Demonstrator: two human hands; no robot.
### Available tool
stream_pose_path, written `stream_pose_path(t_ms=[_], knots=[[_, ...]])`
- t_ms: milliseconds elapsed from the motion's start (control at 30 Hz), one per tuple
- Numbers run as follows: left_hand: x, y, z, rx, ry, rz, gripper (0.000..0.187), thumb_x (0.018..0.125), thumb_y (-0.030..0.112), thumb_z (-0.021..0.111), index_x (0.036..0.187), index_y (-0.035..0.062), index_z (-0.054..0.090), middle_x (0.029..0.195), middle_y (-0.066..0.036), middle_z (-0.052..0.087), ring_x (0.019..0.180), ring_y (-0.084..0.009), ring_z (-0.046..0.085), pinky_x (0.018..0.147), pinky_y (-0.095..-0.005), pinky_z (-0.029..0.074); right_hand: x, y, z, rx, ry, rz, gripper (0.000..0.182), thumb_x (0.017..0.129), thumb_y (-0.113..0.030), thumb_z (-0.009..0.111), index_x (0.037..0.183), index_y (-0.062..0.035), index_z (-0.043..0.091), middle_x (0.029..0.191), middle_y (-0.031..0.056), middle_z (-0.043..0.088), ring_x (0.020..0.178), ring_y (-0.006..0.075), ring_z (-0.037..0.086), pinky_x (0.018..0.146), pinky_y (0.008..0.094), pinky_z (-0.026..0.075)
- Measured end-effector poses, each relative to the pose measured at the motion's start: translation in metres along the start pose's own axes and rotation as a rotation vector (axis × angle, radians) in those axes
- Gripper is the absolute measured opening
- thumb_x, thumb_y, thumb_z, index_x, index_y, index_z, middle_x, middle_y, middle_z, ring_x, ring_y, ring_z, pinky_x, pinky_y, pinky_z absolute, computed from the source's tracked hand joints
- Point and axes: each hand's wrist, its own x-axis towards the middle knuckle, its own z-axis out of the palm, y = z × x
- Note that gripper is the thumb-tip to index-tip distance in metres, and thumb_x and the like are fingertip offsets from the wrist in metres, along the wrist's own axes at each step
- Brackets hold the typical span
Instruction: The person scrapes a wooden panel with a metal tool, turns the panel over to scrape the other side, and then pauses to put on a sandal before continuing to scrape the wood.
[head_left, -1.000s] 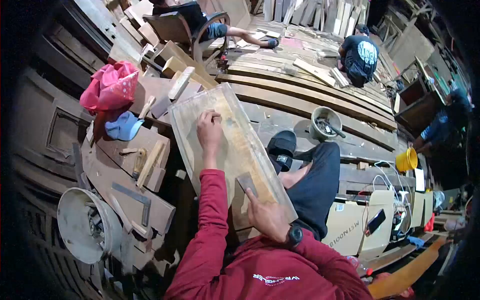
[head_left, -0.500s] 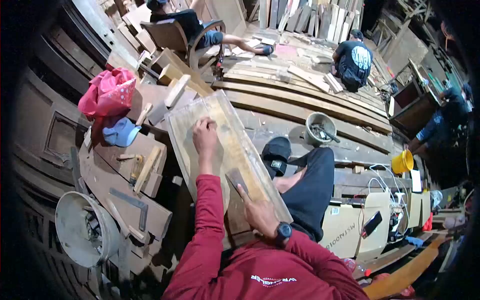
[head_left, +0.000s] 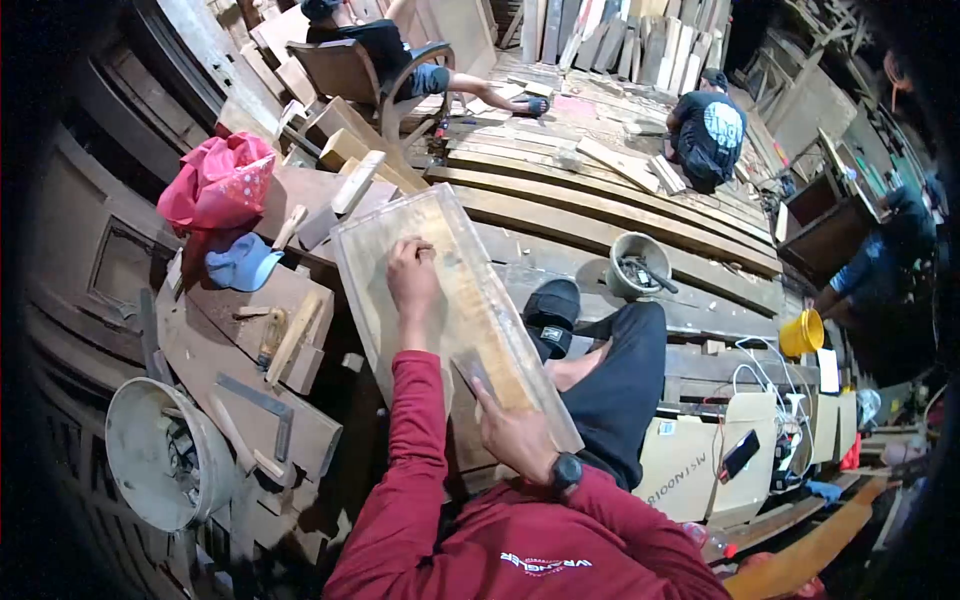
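Observation:
A framed wooden panel (head_left: 500, 330) lies across my lap, its middle pale and worn. My left hand (head_left: 412, 285) rests on the panel's upper part with curled fingers; a small dark bit shows at the fingertips, too small to name. Lower on the panel, my right hand (head_left: 518, 440) is closed round a flat putty knife (head_left: 466, 366), index finger stretched along its grey blade. The blade lies nearly flat against the wood, and its handle is hidden in my palm.
On the left bench are a metal square (head_left: 284, 430), a blue cap (head_left: 243, 262) and a pink bag (head_left: 217, 185), beside a white bucket (head_left: 150, 455). A grey pail (head_left: 636, 268) stands ahead. Three people are farther off. A phone (head_left: 738, 455) lies on cardboard at right.
My right hand and the putty knife have slid slightly down the panel toward my body. My left hand stays almost in place.

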Motion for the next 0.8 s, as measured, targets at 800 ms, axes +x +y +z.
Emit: stream_pose_path(t_ms=[800], knots=[[0.001, -0.011, 0.001, 0.033, 0.007, 0.074, 0.013, 0.087, 0.006, 0.064, 0.091, 0.006, 0.076, 0.112, -0.009, 0.073, 0.111, -0.0319, 0.065, 0.1, -0.0408, 0.049, 0.0, -0.011, -0.028, -0.033, -0.103, 0.004, 0.052, 0.097, -0.026, 0.056, 0.147, -0.0139, 0.057, 0.06, 0.0172, 0.065, 0.05, 0.0351, 0.065, 0.05, 0.0489, 0.052]])
